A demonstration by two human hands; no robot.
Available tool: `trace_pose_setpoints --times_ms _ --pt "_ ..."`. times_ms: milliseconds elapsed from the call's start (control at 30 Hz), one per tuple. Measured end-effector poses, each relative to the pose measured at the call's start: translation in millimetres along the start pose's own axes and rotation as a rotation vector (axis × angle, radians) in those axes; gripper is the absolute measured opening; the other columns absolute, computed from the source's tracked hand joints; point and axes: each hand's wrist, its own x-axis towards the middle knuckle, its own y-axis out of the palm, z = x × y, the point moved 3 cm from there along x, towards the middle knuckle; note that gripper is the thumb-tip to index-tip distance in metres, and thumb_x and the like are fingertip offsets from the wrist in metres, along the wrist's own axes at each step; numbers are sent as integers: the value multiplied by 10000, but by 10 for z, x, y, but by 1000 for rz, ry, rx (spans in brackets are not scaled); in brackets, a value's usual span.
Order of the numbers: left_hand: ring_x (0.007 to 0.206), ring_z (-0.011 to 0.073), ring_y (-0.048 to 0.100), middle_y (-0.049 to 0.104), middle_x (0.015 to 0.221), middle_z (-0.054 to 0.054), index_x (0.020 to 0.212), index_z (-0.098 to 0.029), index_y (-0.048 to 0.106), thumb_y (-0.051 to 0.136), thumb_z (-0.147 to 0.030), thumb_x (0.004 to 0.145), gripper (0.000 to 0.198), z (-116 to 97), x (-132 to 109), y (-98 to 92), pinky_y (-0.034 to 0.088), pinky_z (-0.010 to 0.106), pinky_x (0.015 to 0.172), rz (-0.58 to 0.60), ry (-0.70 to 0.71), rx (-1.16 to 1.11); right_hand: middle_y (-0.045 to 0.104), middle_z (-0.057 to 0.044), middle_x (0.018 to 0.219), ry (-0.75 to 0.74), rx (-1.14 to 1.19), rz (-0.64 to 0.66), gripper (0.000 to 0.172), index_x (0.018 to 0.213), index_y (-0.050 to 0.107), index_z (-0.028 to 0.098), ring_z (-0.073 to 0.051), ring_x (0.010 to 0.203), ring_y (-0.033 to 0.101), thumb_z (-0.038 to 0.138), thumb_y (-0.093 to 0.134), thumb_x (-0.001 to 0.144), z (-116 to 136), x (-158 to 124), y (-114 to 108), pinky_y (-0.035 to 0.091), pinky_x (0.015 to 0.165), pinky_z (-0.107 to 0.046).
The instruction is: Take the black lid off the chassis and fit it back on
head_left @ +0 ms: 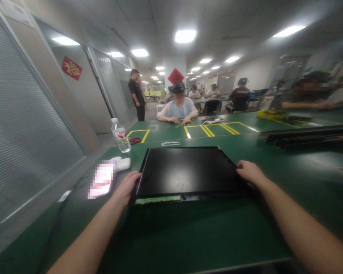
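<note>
A black flat display panel (185,169) lies between my two hands over the green table, its screen facing up. Along its near edge runs a strip of green circuit board (158,199). My left hand (129,185) is closed on the panel's left edge, fingers partly hidden beneath it. On the right edge, my right hand (250,172) grips with the thumb on top and the other fingers out of sight below. Whether the panel touches the table I cannot tell.
Left of the panel are a lit phone (102,179), a white case (122,164), a water bottle (121,136) and red-handled scissors (135,140). Black frames (305,137) lie stacked at the right. Yellow tape marks the green table (188,236). A person (178,108) sits opposite.
</note>
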Motion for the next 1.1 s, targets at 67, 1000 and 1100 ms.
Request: trace_pose_setpoints --times_ms 67,1000,1100 --pt "453 171 623 640 590 -54 1136 -254 505 694 -209 754 428 19 1 18 507 276 496 23 -15 -31 736 -95 955 -4 -7 9 221 926 712 189 -224 872 684 174 554 771 5 4 -3 465 676 -274" --pt "1017 294 728 779 1093 110 1204 -169 722 852 -227 622 599 -176 -278 117 586 340 865 312 219 -113 717 -52 820 -51 200 -90 483 1223 696 252 -219 747 661 269 633 744 11 -22 27 472 704 -311" --pt "1027 308 722 765 1137 116 1260 -158 690 857 -232 609 676 -214 -368 160 593 356 860 334 250 -167 728 -55 842 -35 294 -86 396 1142 741 244 -223 798 667 283 602 772 14 -1 40 480 727 -309"
